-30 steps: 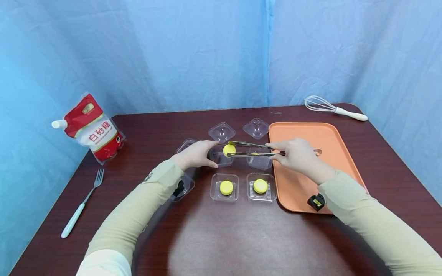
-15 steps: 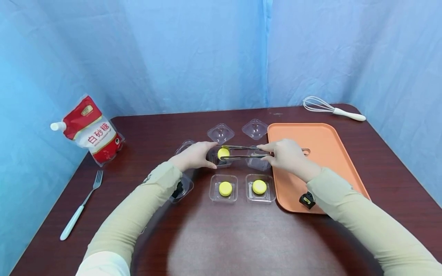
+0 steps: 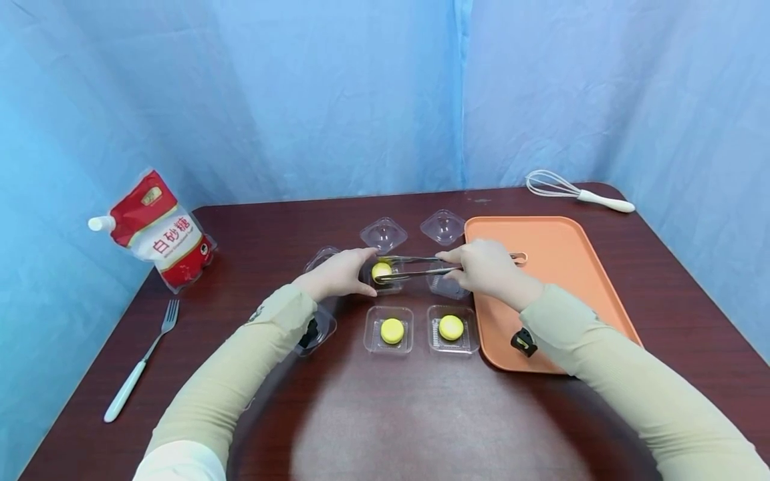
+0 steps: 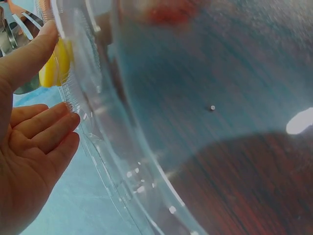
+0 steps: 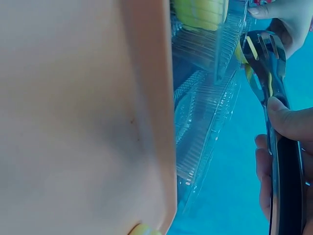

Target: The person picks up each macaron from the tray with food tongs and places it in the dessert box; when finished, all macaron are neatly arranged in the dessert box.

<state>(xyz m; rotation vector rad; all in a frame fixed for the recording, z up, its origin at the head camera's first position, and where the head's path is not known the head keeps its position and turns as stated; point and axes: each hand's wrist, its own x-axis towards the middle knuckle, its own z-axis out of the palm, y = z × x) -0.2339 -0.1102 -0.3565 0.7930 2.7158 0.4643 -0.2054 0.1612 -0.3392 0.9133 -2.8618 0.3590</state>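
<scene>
My right hand [image 3: 486, 266] holds metal food tongs [image 3: 415, 272], reaching left. Between the tong tips is a yellow macaron [image 3: 381, 271], in or just above a clear plastic box [image 3: 394, 287]; the exact height is hard to tell. My left hand [image 3: 339, 272] grips this box at its left side, thumb at the near edge and fingers at the far edge. In the left wrist view the thumb and fingertips touch the clear wall. Nearer me, two open boxes each hold a yellow macaron [image 3: 392, 331] and another macaron [image 3: 450, 327].
An orange tray [image 3: 541, 267] lies under my right forearm; the right wrist view shows a yellow piece [image 5: 142, 230] at its edge. Another clear box [image 3: 446, 286] stands beside it. A whisk [image 3: 577, 190], a fork [image 3: 141, 364] and a red sugar pouch [image 3: 162, 230] lie around.
My right hand has moved left, carrying the macaron in the tongs left and slightly down over the box. My left hand has stayed at the box.
</scene>
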